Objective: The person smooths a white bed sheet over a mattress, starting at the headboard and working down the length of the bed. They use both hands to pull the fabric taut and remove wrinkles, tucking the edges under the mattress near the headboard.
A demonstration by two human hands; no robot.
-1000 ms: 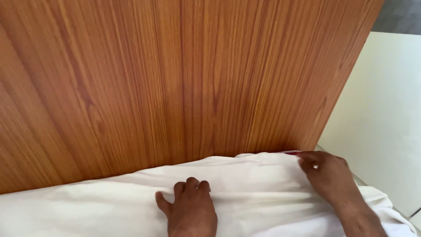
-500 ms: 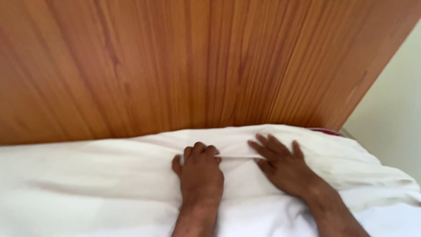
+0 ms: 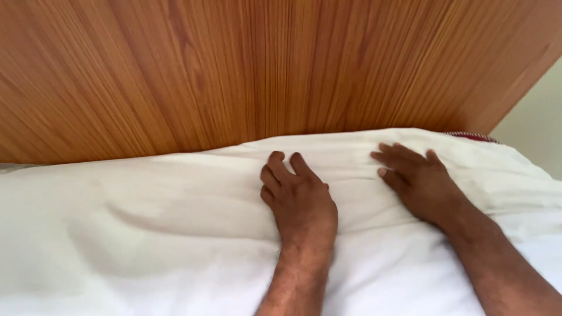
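Wood-grain headboard (image 3: 246, 70) filled the upper part of the head view; pale wall (image 3: 541, 111) showed at the right edge.

Head view: white sheet (image 3: 146, 234) covered the bed up to the headboard's lower edge, softly wrinkled, with a long fold running across its middle. Left hand (image 3: 301, 202) lay palm-down near the bed's head edge, fingers released and slightly curled, grasping nothing. Right hand (image 3: 418, 181) lay flat just beside it, fingers spread, also grasping nothing.

Judged step: pressing and smoothing the sheet along the head edge. Next move would call for flat, outward strokes toward the wrinkles.

Room: open sheet to the left; right corner close, with a red patterned strip (image 3: 471, 136) showing at the edge.
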